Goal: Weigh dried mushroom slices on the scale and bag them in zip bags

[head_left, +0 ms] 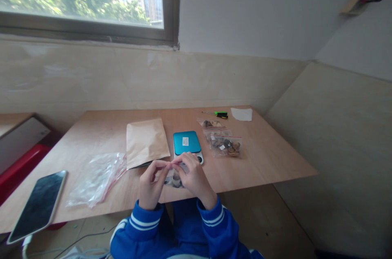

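Both hands pinch the top edge of a small clear zip bag (pixel 175 180) with brown and pale pieces in it, near the table's front edge. My left hand (pixel 152 182) grips the edge between thumb and forefinger, and my right hand (pixel 193 175) does the same right beside it. Just beyond them lies a blue-topped digital scale (pixel 186 141), its front partly covered by my right hand. To its right, several filled zip bags (pixel 227 146) overlap one another. A brown paper envelope (pixel 147 141) lies left of the scale.
Empty clear zip bags (pixel 94 179) are spread at the left, beside a tablet (pixel 39 206) with a white cable plugged in at the table's edge. Toward the back right lie green-and-black screwdrivers (pixel 221 114) and a white sheet (pixel 241 114). A wall with a window stands behind.
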The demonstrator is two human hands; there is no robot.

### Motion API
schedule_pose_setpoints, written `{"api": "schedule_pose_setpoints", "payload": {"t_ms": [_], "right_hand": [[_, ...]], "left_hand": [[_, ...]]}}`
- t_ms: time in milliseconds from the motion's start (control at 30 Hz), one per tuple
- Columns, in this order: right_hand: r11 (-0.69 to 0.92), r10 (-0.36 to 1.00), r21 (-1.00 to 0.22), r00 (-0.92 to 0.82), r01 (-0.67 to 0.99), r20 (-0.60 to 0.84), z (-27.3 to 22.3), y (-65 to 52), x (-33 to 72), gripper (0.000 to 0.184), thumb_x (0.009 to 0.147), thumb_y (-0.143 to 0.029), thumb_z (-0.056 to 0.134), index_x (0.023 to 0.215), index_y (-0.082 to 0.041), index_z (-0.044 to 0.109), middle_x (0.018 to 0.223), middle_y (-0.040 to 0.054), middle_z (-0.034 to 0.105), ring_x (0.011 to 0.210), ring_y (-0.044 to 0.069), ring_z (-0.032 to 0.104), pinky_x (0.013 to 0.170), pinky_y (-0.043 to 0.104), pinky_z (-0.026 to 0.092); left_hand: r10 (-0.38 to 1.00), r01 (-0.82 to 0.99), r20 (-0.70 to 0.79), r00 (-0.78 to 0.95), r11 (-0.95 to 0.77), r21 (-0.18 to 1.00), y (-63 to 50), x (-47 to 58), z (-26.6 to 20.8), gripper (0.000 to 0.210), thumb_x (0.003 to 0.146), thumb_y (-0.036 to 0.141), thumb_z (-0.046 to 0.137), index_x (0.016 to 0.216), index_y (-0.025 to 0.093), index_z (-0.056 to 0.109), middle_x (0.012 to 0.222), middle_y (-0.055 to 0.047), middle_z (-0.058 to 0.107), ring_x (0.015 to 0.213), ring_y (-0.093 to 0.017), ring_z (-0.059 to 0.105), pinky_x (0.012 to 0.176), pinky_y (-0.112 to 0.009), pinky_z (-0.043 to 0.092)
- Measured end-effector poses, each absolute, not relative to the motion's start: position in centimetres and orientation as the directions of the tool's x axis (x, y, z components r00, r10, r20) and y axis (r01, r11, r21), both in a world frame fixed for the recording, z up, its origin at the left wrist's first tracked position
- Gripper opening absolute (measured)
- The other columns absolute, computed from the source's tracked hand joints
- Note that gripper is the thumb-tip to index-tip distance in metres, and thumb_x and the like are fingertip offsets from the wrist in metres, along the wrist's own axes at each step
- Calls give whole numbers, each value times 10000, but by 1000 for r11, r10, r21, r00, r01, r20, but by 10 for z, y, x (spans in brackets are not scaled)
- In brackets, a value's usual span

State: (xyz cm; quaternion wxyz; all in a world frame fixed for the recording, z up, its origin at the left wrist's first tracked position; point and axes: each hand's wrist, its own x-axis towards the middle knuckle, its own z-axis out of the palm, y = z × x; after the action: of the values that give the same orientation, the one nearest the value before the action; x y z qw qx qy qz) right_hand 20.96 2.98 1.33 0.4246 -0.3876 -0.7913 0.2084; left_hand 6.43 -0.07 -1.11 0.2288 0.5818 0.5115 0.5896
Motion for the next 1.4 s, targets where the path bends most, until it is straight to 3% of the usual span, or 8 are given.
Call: {"api": "schedule_pose_setpoints", "payload": {"t_ms": [233,367,500,800,900,1067,1233,1400], "right_hand": [[617,771,-603,-234,505,593,1,30,201,225,878,-50,483,716,-196,538,711,10,588,718,185,523,697,316,336],[590,785,-627,-179,508,594,-2,29,199,172,931,-157,520,789,-206,604,768,13,642,760,187,555,728,313,357],[593,802,-658,-262,464,537,-8,33,203,58,910,-219,596,888,-222,649,871,0,710,836,180,603,788,303,382],[581,806,-664,-225,471,547,-15,34,206,267,848,15,572,783,-226,668,815,-47,755,713,150,651,776,320,364],[597,794,-633,-250,492,555,-15,34,205,198,861,-55,610,817,-232,687,788,-31,746,729,160,647,768,321,374],[590,805,-626,-308,509,508,-16,38,208,46,856,-249,668,861,-241,714,831,10,725,830,180,627,770,303,422],[582,804,-603,-275,547,527,-20,42,209,191,874,-147,632,725,-242,704,761,-4,727,780,170,631,771,315,387],[596,793,-605,-271,528,545,-22,43,207,213,903,-124,589,780,-245,713,778,-32,753,720,140,642,793,318,359]], "left_hand": [[848,444,501,-171,-388,808,1,73,-15,89,880,277,573,867,195,605,769,-8,676,719,-134,666,668,-227,532],[808,468,545,-221,-403,787,5,74,-21,73,891,264,553,888,198,584,784,-11,665,736,-134,667,676,-228,538],[779,462,554,-292,-392,795,6,66,-25,66,882,260,565,881,196,579,775,-9,653,728,-135,660,676,-232,537],[877,352,450,-170,-372,859,1,58,-18,137,894,304,549,965,192,584,848,-29,666,808,-153,664,719,-250,535],[884,383,452,-123,-378,843,1,58,-16,170,879,308,579,1004,195,603,875,-30,678,839,-160,663,749,-261,526],[845,462,503,-185,-377,803,5,52,-18,107,867,298,603,860,203,654,797,-11,675,757,-148,639,696,-247,500],[838,452,509,-195,-384,805,6,47,-20,100,861,285,610,834,207,668,775,-4,673,747,-148,631,686,-243,491],[835,434,509,-212,-386,814,6,49,-19,95,862,279,608,836,210,668,790,-1,677,768,-147,633,687,-240,485]]}}
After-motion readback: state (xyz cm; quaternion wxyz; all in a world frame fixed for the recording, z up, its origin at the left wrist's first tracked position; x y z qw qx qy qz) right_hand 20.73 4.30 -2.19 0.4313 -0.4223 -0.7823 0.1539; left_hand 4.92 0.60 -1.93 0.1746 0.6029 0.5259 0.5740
